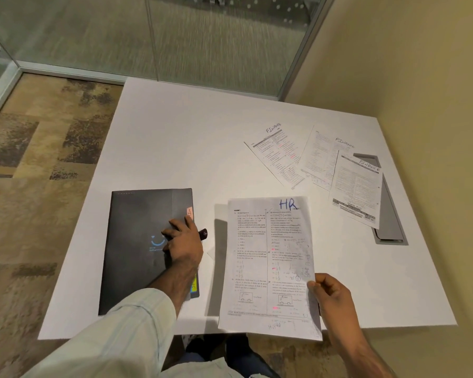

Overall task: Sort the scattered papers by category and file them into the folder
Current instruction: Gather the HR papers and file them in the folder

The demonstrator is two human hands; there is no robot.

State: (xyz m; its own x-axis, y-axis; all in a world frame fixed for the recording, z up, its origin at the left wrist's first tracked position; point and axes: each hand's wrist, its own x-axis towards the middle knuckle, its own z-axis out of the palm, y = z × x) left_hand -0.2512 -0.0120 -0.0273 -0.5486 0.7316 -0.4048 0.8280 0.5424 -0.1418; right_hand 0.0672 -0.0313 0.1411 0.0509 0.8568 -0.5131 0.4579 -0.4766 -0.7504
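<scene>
A black folder (pixel 137 241) lies closed at the near left of the white table (pixel 180 137), with pink and yellow tabs sticking out of its right edge. My left hand (pixel 182 241) rests on the folder's right side, fingers spread flat on the cover. My right hand (pixel 331 296) pinches the lower right edge of a printed sheet marked "HR" (pixel 268 263) and holds it lifted above the table's near edge. Three sheets marked "FINANCE" lie at the far right: one on the left (pixel 277 155), one in the middle (pixel 321 159), one nearest the wall (pixel 357 189).
A black marker (pixel 203 234) lies just right of the folder, partly behind my left hand. A grey cable tray (pixel 391 222) is set into the table under the FINANCE sheets. A beige wall stands to the right and a glass partition behind the table.
</scene>
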